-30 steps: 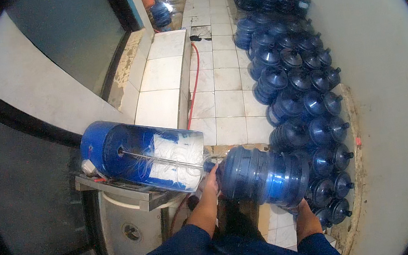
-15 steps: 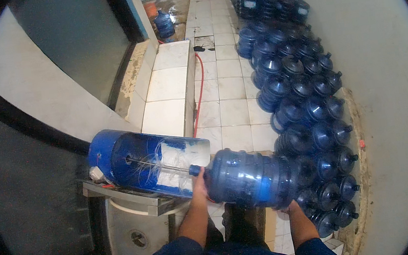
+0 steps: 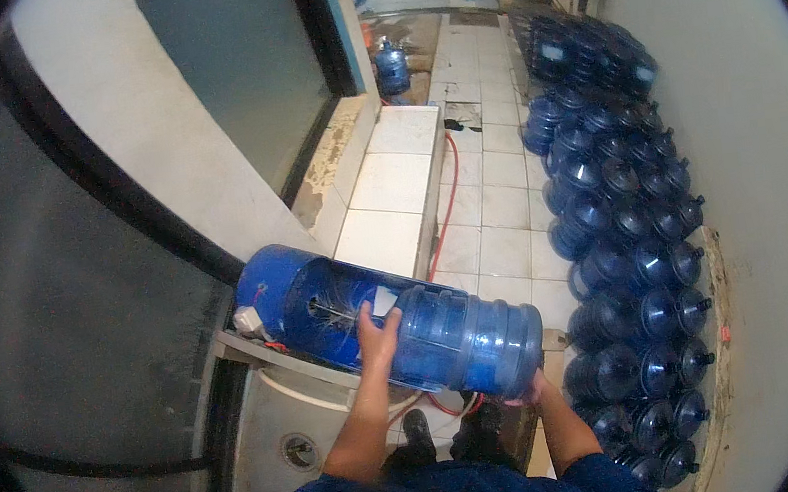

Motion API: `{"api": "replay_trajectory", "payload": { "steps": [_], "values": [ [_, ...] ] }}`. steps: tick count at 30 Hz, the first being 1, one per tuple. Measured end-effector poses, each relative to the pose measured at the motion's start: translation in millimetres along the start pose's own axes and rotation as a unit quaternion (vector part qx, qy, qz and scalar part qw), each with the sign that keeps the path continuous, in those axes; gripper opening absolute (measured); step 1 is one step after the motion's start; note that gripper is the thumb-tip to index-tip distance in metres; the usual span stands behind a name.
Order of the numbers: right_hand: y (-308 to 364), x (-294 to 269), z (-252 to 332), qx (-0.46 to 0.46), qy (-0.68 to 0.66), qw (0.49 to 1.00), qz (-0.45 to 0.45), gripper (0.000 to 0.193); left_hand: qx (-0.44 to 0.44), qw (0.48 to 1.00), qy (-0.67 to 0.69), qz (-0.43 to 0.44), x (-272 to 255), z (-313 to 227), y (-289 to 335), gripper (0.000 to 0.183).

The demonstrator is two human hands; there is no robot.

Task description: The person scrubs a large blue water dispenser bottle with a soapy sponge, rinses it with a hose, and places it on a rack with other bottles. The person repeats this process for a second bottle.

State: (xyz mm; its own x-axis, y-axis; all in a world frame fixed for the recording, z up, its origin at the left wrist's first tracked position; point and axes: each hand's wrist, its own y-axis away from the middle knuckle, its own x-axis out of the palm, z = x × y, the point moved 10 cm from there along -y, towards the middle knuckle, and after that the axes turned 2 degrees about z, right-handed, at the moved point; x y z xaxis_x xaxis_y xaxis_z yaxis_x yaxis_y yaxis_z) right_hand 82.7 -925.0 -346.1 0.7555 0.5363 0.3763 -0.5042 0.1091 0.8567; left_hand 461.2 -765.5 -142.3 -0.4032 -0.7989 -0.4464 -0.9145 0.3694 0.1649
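A large clear-blue water jug (image 3: 471, 334) lies on its side, its neck end inside a blue half-open drum (image 3: 273, 283). A metal rod with pale bristles (image 3: 329, 312) runs from the drum's closed end toward the jug's mouth; the jug's neck is partly hidden by my left hand (image 3: 380, 332). That hand grips the jug at its shoulder, thumb and fingers apart around it. My right hand (image 3: 527, 389) holds the base end from below, most of its fingers hidden under the jug.
Rows of blue water jugs (image 3: 631, 264) line the right wall. A tiled ledge (image 3: 388, 184) runs along the left, with a red hose (image 3: 452, 192) beside it on the tiled floor. Below the drum is a metal basin (image 3: 327, 426) with a drain. Another jug (image 3: 392, 68) stands farther off.
The jug has moved left into the drum, over the rod and bristles. Both hands moved with it, and the view has shifted, showing more of the far passage.
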Motion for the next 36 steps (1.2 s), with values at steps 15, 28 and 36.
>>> {"api": "replay_trajectory", "payload": {
  "steps": [15,28,36],
  "values": [
    [-49,105,-25,0.056,0.041,0.998,0.012,0.098,-0.27,0.914,-0.097,-0.287,-309,157,-168,0.121],
    [48,127,84,-0.243,0.293,0.885,-0.269,0.07,-0.197,0.928,-0.262,-0.175,-266,104,-169,0.12],
    [-49,79,163,-0.225,0.258,0.908,-0.24,0.059,-0.045,0.913,-0.39,-0.116,-245,11,-138,0.102]
  ]
}}
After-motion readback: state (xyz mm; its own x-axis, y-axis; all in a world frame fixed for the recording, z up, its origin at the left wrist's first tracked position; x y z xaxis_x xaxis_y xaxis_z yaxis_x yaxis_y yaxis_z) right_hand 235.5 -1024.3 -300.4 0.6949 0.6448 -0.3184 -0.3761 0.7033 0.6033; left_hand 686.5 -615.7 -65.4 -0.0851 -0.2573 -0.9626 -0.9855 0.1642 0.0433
